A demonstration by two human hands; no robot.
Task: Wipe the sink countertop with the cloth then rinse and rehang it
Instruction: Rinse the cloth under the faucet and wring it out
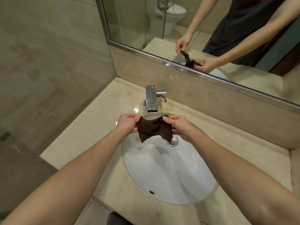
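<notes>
You are holding a dark brown cloth [153, 128] stretched over a white sink basin [168, 172].

Nearest you, the basin is sitting in a beige stone countertop [100, 114] and holding no standing water that shows; its overflow hole [151, 191] is facing you and its chrome drain [173, 141] is lying just under the cloth's lower right corner. Your left hand [128, 123] and right hand [179, 125] are each pinching an upper corner between thumb and fingers, the cloth sagging between them above the bowl. Beyond, a chrome faucet [152, 98] is standing with puddles around its base, and the mirror [211, 30] is reflecting your hands and a toilet [168, 15].
</notes>
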